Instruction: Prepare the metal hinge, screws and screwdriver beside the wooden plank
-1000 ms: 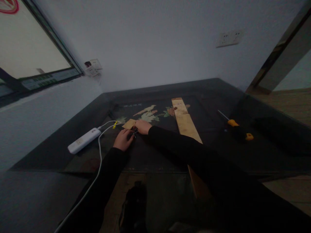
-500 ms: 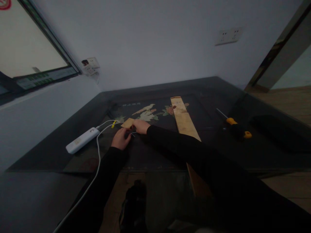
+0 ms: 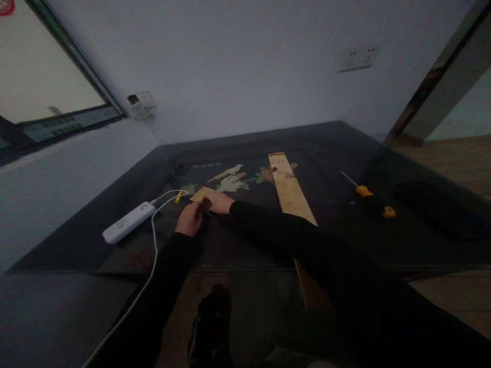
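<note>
Both of my hands meet near the left middle of a dark glass table (image 3: 238, 245). My left hand (image 3: 190, 220) pinches a small dark object between its fingertips; what it is I cannot make out. My right hand (image 3: 219, 202) lies flat with its fingers on a small tan wooden piece (image 3: 201, 193) and touches the same dark object. A thin metal pin or wire glints just below the fingers. Both arms wear black sleeves.
A white power strip (image 3: 126, 222) with white cables lies left of the hands. A long wooden plank (image 3: 291, 191) runs across the table, over a floral picture under the glass. A yellow-and-black screwdriver (image 3: 368, 198) lies to the right. Wall sockets (image 3: 140, 105) sit behind.
My left hand has closed in toward my right hand, so the fingertips now meet over the small dark object. The view has shifted slightly.
</note>
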The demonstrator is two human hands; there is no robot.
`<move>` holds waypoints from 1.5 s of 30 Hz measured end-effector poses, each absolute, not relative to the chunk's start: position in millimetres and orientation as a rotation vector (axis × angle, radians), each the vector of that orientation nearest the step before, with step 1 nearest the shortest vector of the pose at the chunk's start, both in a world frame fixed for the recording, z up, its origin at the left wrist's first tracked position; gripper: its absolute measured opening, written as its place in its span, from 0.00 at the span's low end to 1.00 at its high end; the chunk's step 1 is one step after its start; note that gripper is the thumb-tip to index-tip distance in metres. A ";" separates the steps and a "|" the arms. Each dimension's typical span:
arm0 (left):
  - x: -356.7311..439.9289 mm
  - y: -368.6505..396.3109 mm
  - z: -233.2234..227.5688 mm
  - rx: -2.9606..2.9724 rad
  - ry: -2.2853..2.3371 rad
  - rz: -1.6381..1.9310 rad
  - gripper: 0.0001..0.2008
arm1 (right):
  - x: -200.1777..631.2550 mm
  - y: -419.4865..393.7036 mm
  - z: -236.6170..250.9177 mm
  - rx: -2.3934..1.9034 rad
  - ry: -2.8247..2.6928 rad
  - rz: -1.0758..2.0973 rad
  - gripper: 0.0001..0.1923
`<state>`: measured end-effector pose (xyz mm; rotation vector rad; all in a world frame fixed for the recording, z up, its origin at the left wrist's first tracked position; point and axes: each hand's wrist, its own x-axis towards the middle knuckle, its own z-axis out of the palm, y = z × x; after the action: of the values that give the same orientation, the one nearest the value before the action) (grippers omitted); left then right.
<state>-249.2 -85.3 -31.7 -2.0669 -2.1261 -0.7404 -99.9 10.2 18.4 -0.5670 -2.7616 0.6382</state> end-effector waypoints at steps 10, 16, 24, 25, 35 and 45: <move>-240.2 -89.7 -23.6 -2.085 -2.042 -0.844 0.13 | -8.7 21.5 86.9 -0.556 -2.545 0.771 0.18; -204.4 -94.5 -3.4 -2.058 -1.973 -1.025 0.11 | 142.7 28.3 78.6 -0.795 -2.090 1.000 0.14; -55.8 -94.1 -1.9 -2.302 -2.329 -2.450 0.16 | 238.5 -19.5 19.5 -1.107 -1.533 1.363 0.22; -38.1 -90.1 -4.0 -2.227 -2.394 -2.705 0.17 | 235.6 -24.8 16.9 -1.100 -1.512 1.400 0.23; 34.8 -60.0 2.4 -1.886 -2.029 -3.569 0.24 | 189.5 -23.8 18.3 -0.947 -1.338 1.648 0.20; -5.7 -47.8 3.5 -1.477 -2.180 -3.537 0.21 | 135.4 7.6 23.1 -0.912 -1.249 1.792 0.15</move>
<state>-5.7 -47.8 3.5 -1.4774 -2.1799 -3.5373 135.4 7.6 23.1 -0.9122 -1.2495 1.7918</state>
